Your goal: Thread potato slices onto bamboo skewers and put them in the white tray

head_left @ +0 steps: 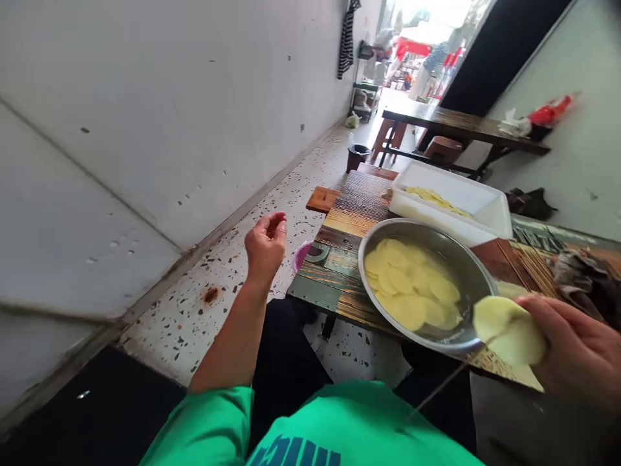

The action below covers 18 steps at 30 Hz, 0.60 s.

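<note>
My right hand (577, 336), at the right edge, grips pale yellow potato slices (512, 330) on a thin skewer (444, 387). The skewer's free length slants down and left toward my green shirt (378, 421). My left hand (266, 239) is raised over the floor, left of the table; its fingers are curled in toward the thumb and nothing shows in them. Between my hands a round metal bowl (366, 272) stands at the table's near edge, with many potato slices (407, 285) lying in water.
Behind the bowl, a white plastic tub (451, 223) holds more yellow pieces (439, 200). Thin sticks (526, 268) and a dark crumpled cloth (589, 278) lie at the right of the wooden table (334, 262). A white wall (145, 116) runs along the left.
</note>
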Motion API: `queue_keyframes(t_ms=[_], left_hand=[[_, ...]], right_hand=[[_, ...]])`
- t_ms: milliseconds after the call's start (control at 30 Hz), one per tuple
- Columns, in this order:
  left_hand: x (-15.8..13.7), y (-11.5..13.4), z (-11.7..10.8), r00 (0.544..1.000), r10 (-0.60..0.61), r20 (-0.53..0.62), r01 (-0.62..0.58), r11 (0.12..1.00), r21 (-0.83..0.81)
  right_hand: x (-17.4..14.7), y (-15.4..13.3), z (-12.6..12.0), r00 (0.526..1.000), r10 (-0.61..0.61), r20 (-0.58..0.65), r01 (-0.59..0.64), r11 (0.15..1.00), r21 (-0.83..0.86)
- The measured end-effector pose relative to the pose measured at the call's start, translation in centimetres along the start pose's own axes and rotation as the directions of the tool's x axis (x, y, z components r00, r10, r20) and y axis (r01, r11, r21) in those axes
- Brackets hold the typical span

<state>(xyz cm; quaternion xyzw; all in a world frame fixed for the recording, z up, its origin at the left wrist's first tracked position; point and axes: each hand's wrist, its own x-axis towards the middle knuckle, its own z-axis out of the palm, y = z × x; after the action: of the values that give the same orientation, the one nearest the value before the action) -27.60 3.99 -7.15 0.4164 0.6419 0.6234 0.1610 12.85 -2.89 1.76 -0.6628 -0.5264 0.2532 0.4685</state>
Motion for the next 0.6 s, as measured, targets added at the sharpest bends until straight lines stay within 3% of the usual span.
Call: queue_keyframes(t_ms=[67, 133, 200, 267, 367, 433, 500, 533, 600], left_hand=[[-3.3, 6.8, 0.5, 0.963, 0.14, 0.228, -0.111, 0.985, -0.134], [-7.2, 12.3, 2.5, 0.834, 0.17, 0.525, -0.05, 0.971, -0.234], [-10.6, 15.6, 5.5, 0.665, 0.157, 0.73, 0.05, 0.966, -0.254], [-12.9, 16.8, 8.5, 0.59, 0.134, 0.796, 0.143, 0.953, -0.267], [-14.3, 16.7, 12.0, 0.602, 0.095, 0.793, 0.34, 0.868, -0.362], [-14.4, 16.4, 13.4, 0.664, 0.017, 0.748, 0.453, 0.786, -0.421], [-14.6, 16.5, 14.2, 0.702, -0.07, 0.709, 0.533, 0.712, -0.457], [-14.7, 16.5, 14.5, 0.707, -0.104, 0.699, 0.562, 0.683, -0.467], [-15.0, 16.7, 14.9, 0.707, -0.147, 0.691, 0.601, 0.64, -0.479]], right_hand=[[0.3, -0.4, 1.1, 0.995, -0.011, 0.103, -0.003, 0.991, 0.136], [0.8, -1.5, 2.1, 0.957, -0.104, 0.27, 0.04, 0.971, 0.235], [1.3, -2.6, 2.8, 0.91, -0.168, 0.378, 0.076, 0.966, 0.247], [1.7, -3.1, 2.9, 0.897, -0.24, 0.37, 0.16, 0.959, 0.235], [1.5, -2.1, 2.1, 0.935, -0.266, 0.235, 0.182, 0.927, 0.328], [0.6, -0.3, 1.1, 0.959, -0.219, 0.182, 0.119, 0.89, 0.441], [-1.0, 1.7, 0.0, 0.947, -0.179, 0.267, 0.04, 0.89, 0.454], [-1.9, 2.6, -0.4, 0.917, -0.166, 0.363, 0.004, 0.914, 0.406], [-3.9, 4.0, -1.2, 0.893, -0.152, 0.424, 0.011, 0.948, 0.317]])
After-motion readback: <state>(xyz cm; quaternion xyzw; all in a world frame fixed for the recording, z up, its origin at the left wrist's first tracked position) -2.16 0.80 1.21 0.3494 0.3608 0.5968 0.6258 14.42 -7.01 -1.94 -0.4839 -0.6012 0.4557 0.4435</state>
